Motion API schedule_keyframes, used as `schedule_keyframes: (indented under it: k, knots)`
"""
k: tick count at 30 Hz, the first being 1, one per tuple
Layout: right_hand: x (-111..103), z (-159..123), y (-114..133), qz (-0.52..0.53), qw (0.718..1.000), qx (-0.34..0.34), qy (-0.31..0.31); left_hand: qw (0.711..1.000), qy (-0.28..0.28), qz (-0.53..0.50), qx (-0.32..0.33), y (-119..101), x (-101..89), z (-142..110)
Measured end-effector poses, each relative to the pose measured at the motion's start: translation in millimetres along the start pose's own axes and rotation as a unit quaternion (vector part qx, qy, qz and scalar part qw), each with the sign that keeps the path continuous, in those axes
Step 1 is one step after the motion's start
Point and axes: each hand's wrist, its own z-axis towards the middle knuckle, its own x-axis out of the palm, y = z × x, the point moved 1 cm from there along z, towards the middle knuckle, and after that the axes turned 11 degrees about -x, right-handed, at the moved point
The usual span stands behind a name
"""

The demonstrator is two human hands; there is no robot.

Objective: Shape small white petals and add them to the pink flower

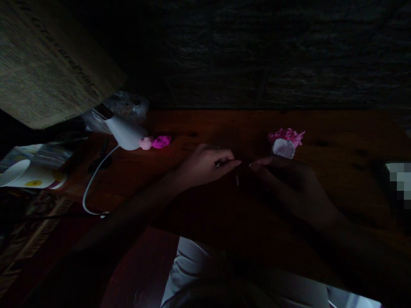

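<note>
The scene is very dark. My left hand (205,164) rests on the wooden table (337,141) with fingers curled in a pinch around a thin pin-like thing. A small pale sliver (237,180) lies just below the fingertips. My right hand (276,169) lies opposite, finger pointing left toward the left hand's tips, its other fingers lost in shadow. Just behind the right hand sits a pink and white flower-like piece (285,142).
A white lamp head (126,132) with a white cable (91,184) lights the left side. Pink clay lumps (156,142) lie beside it. A printed cardboard box (48,64), clear plastic wrap (126,105) and a white cup (28,174) stand at the left. A dark wall rises behind.
</note>
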Motion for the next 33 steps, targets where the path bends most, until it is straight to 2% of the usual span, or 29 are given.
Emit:
schedule_keyframes:
  k: [6,10,12,15,18,25,33]
  knots:
    - [-1.9,-0.5,6.3,-0.005,1.0,-0.016,0.013,0.993,0.083,0.085,0.01,-9.2,11.1,-3.7]
    - [-1.1,-0.3,6.9,0.016,1.0,0.001,0.016,0.988,0.088,0.12,-0.034,-18.9,13.1,-6.6]
    - [-1.3,0.6,3.8,0.016,1.0,0.012,-0.01,0.986,0.097,0.125,-0.05,-21.2,12.2,-7.7]
    - [-1.7,1.7,-1.5,0.013,0.999,0.019,-0.033,0.986,0.113,0.115,-0.052,-20.7,10.5,-8.1]
    - [-1.2,1.7,-3.6,0.017,0.999,0.018,-0.027,0.986,0.121,0.107,-0.037,-18.3,9.6,-8.0]
    - [-0.8,1.2,-0.6,0.013,0.999,0.029,-0.014,0.987,0.118,0.11,0.004,-14.9,9.8,-8.4]
    - [-4.3,2.1,-2.0,0.011,0.999,0.04,-0.015,0.996,0.078,0.033,-0.008,-14.7,9.0,-6.3]
